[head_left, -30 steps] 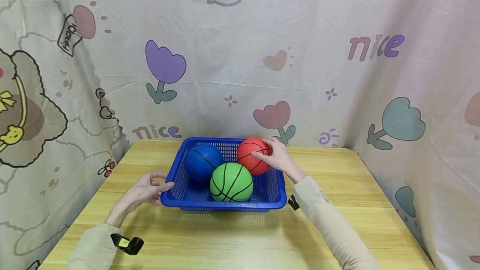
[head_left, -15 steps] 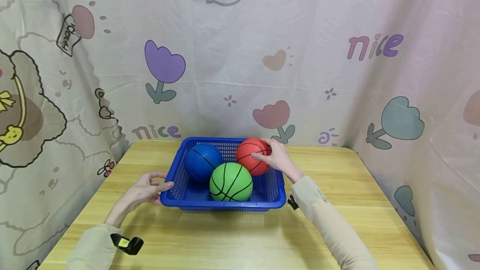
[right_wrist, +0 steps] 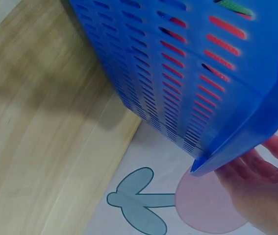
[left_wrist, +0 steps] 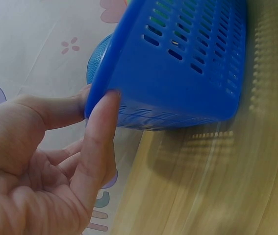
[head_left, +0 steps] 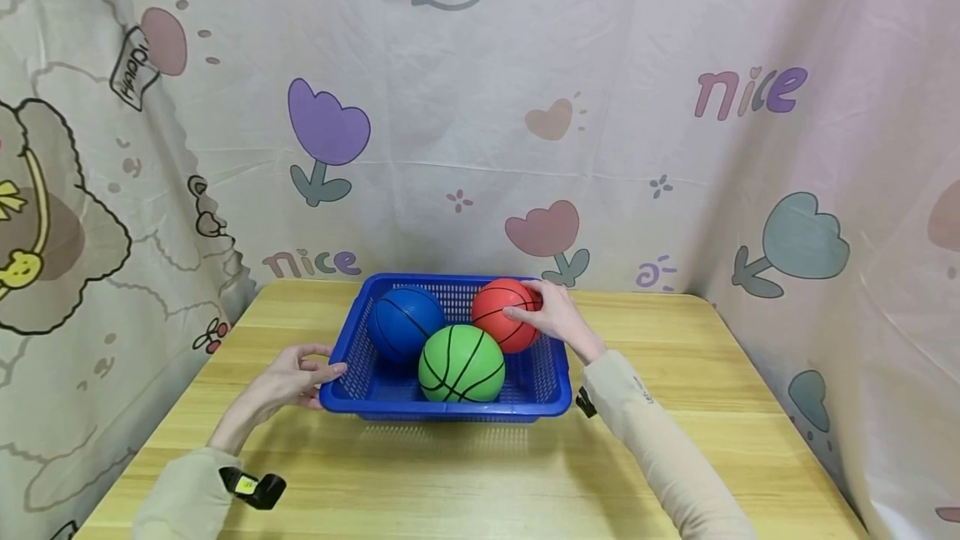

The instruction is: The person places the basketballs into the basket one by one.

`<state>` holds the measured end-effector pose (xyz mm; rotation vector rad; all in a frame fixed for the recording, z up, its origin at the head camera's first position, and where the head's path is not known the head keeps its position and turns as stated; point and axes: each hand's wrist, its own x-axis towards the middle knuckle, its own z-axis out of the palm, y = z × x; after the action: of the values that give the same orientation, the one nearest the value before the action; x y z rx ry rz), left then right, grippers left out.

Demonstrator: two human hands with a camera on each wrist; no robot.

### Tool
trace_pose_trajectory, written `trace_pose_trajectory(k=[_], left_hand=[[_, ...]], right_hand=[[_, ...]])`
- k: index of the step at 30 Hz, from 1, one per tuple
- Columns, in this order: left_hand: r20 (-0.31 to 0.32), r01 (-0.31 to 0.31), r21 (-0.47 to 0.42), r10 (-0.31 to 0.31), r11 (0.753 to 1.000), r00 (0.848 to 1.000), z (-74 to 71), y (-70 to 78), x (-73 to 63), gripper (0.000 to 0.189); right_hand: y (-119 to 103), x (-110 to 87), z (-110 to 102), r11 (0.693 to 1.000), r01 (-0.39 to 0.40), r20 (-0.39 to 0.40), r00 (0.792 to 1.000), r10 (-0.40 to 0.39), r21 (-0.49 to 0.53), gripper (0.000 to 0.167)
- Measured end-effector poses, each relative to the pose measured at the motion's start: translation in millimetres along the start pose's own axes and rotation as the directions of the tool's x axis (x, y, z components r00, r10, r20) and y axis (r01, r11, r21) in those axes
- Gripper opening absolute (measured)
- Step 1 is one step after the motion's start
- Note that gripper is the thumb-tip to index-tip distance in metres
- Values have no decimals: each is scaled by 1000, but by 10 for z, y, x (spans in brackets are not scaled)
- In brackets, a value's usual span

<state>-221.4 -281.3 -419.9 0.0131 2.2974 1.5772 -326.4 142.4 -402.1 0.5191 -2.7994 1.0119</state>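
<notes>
A blue plastic basket [head_left: 450, 412] with slotted sides stands on the wooden table. My left hand [head_left: 288, 377] pinches its rim at the near left corner; the left wrist view shows thumb and finger on either side of the basket's [left_wrist: 143, 73] edge. In the back right corner of the basket sits a small red basketball [head_left: 497, 315]. My right hand [head_left: 557, 313] grips that ball from its right side, thumb in front and fingers behind. A green basketball [head_left: 461, 365] lies at the front middle, a blue basketball [head_left: 405, 323] at the back left. In the right wrist view, red shows through the slots.
The light wooden table [head_left: 465, 482] extends on both sides and in front of the basket. Behind it hangs a pale curtain [head_left: 450, 107] printed with flowers and hearts, and more curtain covers the left and right sides.
The red basketball and my right hand have sunk very slightly into the basket. My left hand keeps its hold on the rim, and the other balls stay in place.
</notes>
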Motion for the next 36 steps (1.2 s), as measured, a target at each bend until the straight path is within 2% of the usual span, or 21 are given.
trace_pose_trajectory(k=[17,25,36], left_hand=[[-8,17,21,-17,1000,1000,-4,-9,8,69],[-7,19,-1,-19,1000,1000,1,9,-2,68],[-5,11,10,-11,1000,1000,-1,5,-7,70]], right_hand=[[18,10,15,1000,6,31,1000,-6,-27,61],[6,13,18,1000,-12,61,998,14,-28,63],[9,-6,36,999,-2,53,999,5,-53,63]])
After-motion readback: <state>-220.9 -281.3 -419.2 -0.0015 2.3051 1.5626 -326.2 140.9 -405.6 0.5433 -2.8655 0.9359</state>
